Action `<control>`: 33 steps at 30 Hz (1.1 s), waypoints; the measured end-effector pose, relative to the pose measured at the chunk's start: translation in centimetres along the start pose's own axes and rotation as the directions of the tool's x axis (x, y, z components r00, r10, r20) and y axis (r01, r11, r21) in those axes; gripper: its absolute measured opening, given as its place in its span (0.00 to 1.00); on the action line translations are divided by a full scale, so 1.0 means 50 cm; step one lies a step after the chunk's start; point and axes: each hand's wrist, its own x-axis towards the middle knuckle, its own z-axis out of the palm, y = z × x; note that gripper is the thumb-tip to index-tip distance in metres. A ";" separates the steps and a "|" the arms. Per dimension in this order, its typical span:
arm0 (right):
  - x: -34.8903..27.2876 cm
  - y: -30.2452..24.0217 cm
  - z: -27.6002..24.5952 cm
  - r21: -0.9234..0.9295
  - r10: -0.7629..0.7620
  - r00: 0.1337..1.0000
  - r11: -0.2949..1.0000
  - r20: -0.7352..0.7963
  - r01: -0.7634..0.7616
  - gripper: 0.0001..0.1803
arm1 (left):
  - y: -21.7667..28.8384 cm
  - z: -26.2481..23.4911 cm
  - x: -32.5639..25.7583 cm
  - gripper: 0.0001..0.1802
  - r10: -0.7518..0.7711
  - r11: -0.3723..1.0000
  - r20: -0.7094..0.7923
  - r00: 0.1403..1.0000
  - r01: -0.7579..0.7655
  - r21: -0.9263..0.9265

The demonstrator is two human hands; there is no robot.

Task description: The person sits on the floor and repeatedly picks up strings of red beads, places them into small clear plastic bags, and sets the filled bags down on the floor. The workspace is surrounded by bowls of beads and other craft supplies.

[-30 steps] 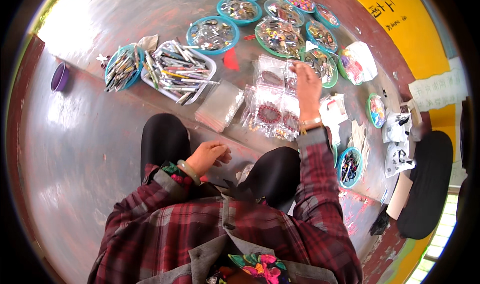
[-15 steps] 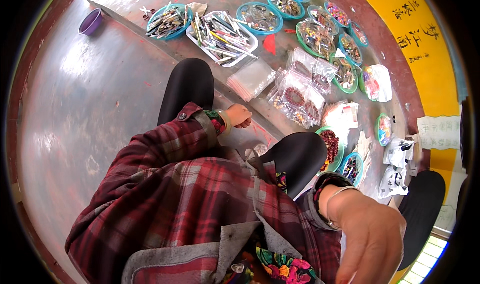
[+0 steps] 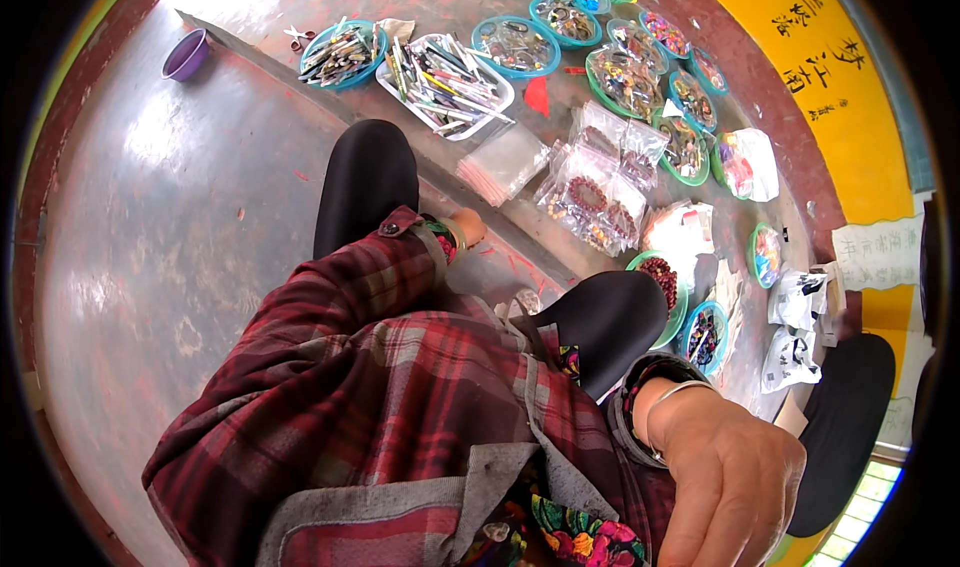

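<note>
My left hand point(image 3: 468, 229), with a pale bangle at its wrist, is low above the floor between my knees. Its fingers are turned away and hidden, so what they hold, if anything, does not show. Closest to it lies a stack of clear plastic bags point(image 3: 505, 162). My right hand point(image 3: 735, 472), wearing a silver bangle, hangs large at the lower right beside my plaid jacket point(image 3: 400, 387). Its fingers stretch downward, a little apart, the tips cut off by the lower edge; no object shows in them. Clear bags of beaded bracelets point(image 3: 590, 195) lie ahead of my right knee.
A white basket of pens point(image 3: 507, 107) and a blue basket of pens point(image 3: 378, 67) stand ahead, near scissors point(image 3: 297, 37). Several baskets of trinkets point(image 3: 620, 82) fill the upper right. A basket of dark red beads point(image 3: 658, 279) touches my right knee. A purple bowl point(image 3: 186, 57) stands far left.
My left hand has drawn back slightly and turned, so its fingers no longer show. My right hand has shifted a little, its fingers still pointing down. The view has moved slightly.
</note>
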 end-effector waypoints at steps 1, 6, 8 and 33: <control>-0.002 -0.001 -0.004 -0.003 -0.010 1.000 1.000 0.017 0.010 0.13 | -0.006 0.001 0.003 0.12 0.065 0.989 -0.133 0.989 -0.047 0.139; -0.038 -0.004 -0.024 0.142 -0.007 0.998 0.990 -0.055 0.015 0.11 | 0.051 -0.001 -0.019 0.12 0.269 0.923 -0.480 0.835 -0.082 0.376; -0.081 -0.015 -0.059 -0.024 0.146 0.981 0.988 -0.129 -0.150 0.14 | 0.053 -0.006 0.000 0.12 0.334 0.896 -0.422 0.843 -0.144 0.421; -0.447 0.075 -0.311 0.202 0.190 -0.110 0.972 -0.976 -0.119 0.14 | 0.112 -0.001 0.143 0.15 0.337 0.812 -0.344 0.877 -0.086 0.577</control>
